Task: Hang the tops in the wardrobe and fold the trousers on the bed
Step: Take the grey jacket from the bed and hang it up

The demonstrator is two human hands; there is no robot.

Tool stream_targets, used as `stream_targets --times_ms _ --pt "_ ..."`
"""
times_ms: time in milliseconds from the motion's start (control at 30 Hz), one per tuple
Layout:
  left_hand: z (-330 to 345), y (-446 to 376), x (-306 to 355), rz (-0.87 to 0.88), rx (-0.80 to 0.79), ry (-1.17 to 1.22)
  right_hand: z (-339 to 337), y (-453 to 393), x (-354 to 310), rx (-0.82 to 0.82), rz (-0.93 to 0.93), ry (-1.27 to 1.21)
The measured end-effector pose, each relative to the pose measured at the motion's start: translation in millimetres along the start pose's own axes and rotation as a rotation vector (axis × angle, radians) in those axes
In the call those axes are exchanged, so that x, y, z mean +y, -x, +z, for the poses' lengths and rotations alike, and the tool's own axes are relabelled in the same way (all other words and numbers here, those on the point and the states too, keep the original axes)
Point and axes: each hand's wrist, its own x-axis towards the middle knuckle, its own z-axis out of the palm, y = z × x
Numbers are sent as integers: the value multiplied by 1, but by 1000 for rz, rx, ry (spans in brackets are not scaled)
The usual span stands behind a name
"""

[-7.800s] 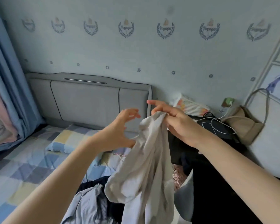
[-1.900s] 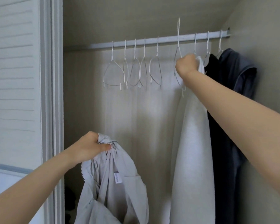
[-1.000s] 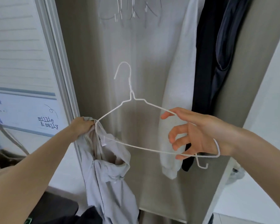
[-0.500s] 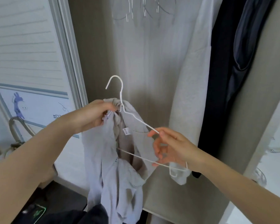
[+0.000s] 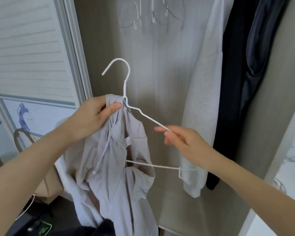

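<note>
I count one white wire hanger (image 5: 134, 109) held out in front of the open wardrobe (image 5: 99, 48), and one pale grey zip-up top (image 5: 116, 167) on it. Inside the wardrobe hang three garments: one light grey top (image 5: 203, 99), one black (image 5: 232, 99), one dark navy (image 5: 259, 48). Empty wire hangers (image 5: 152, 14) cluster above; their number I cannot tell.

Your open way into the wardrobe (image 5: 99, 40) lies straight ahead, over its bare back panel between the door frame (image 5: 75, 53) on the left and the hanging white garment (image 5: 203, 82) on the right. Empty hangers (image 5: 152, 14) crowd the top of that gap. Past the white garment, dark clothes (image 5: 245, 74) fill the right side up to the wall. The grey top (image 5: 114, 159) and the hanger (image 5: 124, 86) in your hands block the lower middle. Low left, a bag (image 5: 46, 184) stands in the way.
</note>
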Motion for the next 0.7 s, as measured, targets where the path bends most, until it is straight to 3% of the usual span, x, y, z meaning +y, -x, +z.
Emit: stream_targets --times_ms 67,133,167,233,300,367,467,567,700 --pt "6 -3 -2 -49 87 -63 10 1 0 342 -62 684" --pt "5 -6 -4 -114 159 1 28 9 -7 614 -269 757" --pt "4 -7 -5 -135 178 46 39 13 -7 594 -397 675" --pt "2 -10 -1 -154 197 113 62 19 -2 297 -491 601" --pt "2 -12 6 -164 196 196 81 19 8 -39 -260 411" --pt "2 -12 13 -157 190 280 94 15 12 -255 -16 129" --pt "-2 -12 16 -180 196 363 100 6 13 -326 115 -76" --pt "-8 -9 14 -218 218 446 99 11 16 -423 112 33" --pt "-14 2 1 -228 238 396 92 30 28 -453 53 -31"
